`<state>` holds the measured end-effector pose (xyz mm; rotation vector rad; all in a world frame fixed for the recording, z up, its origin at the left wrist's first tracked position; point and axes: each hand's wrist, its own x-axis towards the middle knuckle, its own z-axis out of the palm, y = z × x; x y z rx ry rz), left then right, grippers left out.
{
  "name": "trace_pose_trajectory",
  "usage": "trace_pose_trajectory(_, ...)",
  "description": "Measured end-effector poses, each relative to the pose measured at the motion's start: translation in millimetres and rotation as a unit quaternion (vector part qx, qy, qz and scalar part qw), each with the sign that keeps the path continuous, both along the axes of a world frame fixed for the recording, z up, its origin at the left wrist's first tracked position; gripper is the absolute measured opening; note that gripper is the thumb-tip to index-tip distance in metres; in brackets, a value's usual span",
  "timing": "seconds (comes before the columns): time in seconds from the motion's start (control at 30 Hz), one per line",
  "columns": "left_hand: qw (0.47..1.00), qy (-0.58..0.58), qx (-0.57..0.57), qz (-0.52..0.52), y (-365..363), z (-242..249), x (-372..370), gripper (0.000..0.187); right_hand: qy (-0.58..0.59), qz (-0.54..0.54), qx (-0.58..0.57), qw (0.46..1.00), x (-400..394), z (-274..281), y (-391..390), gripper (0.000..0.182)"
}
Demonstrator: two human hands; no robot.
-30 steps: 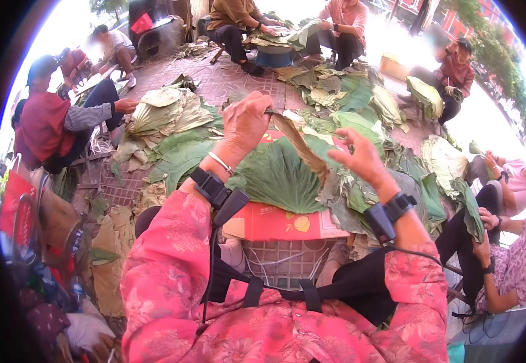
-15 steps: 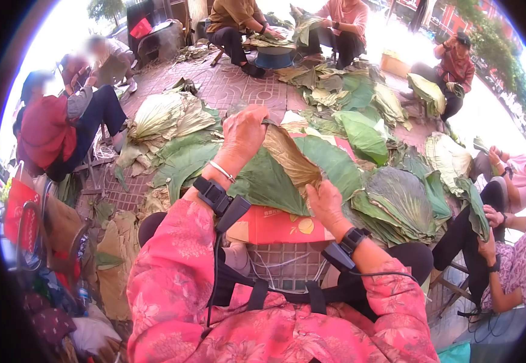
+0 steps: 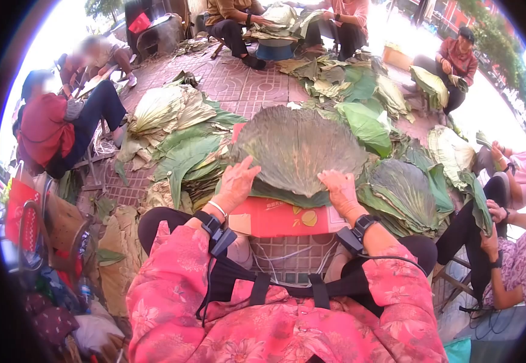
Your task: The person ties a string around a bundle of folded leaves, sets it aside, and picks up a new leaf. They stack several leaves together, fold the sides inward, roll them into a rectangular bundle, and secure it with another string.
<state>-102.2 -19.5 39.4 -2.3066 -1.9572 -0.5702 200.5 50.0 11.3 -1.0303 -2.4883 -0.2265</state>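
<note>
A large dried lotus leaf [image 3: 302, 145], brownish green and spread out flat, lies in front of me on top of greener leaves over a red cardboard box [image 3: 284, 219]. At its left edge is my left hand [image 3: 237, 184], fingers stretched and apart. My right hand [image 3: 340, 192] rests at the leaf's near right edge with its fingers extended over the rim. A strap with a small black device circles each of my wrists.
Stacked lotus leaves lie left [image 3: 181, 142] and right [image 3: 399, 193] of the box. Several people sit around, one in red [image 3: 48, 127] at left, another in a patterned top [image 3: 523, 257] at right. A blue basin [image 3: 275, 49] stands at the back; a chair [image 3: 63, 242] and bags are left.
The brown leaf, folded and held up between my hands before, now lies spread flat over the pile. My left hand has come down and my hands no longer lift it.
</note>
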Motion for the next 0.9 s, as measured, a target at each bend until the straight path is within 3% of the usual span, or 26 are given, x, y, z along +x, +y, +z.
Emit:
trace_pose_trajectory(0.1, 0.996, 0.048, -0.067, -0.044, -10, -19, 4, 0.026, -0.082, 0.002, -0.047, 0.996, 5, -26, -8, 0.037)
trace_pose_trajectory(0.2, 0.997, -0.001, 0.001, -0.078, -9, -23, 6, 0.01, -0.063, 0.025, -0.037, 0.997, 7, -30, -3, 0.037)
trace_pose_trajectory(0.3, 0.989, 0.031, -0.131, -0.056, -10, -22, 5, 0.018, -0.098, 0.022, -0.126, 0.987, 10, -28, -5, 0.042)
trace_pose_trajectory(0.4, 0.995, 0.013, -0.087, -0.046, -11, -28, 8, 0.014, -0.117, -0.003, -0.157, 0.981, 10, -34, -7, 0.051)
trace_pose_trajectory(0.5, 0.987, 0.065, -0.145, 0.028, -9, -4, 25, 0.015, -0.106, -0.005, -0.258, 0.96, 15, -23, -7, 0.058)
trace_pose_trajectory(0.6, 0.996, -0.006, -0.091, -0.006, -6, 10, 48, 0.023, -0.075, -0.004, -0.32, 0.944, 14, -18, -5, 0.065)
trace_pose_trajectory(0.7, 0.995, -0.053, -0.047, -0.069, -6, -15, 73, 0.048, -0.05, -0.01, -0.277, 0.96, 12, -32, -8, 0.069)
trace_pose_trajectory(0.8, 0.987, 0.002, -0.157, -0.024, -9, -41, 87, 0.066, -0.063, -0.003, -0.26, 0.964, 14, -30, -14, 0.07)
trace_pose_trajectory(0.9, 0.987, 0.012, -0.159, -0.023, -12, -45, 88, 0.069, -0.076, -0.001, -0.297, 0.952, 27, -16, -6, 0.071)
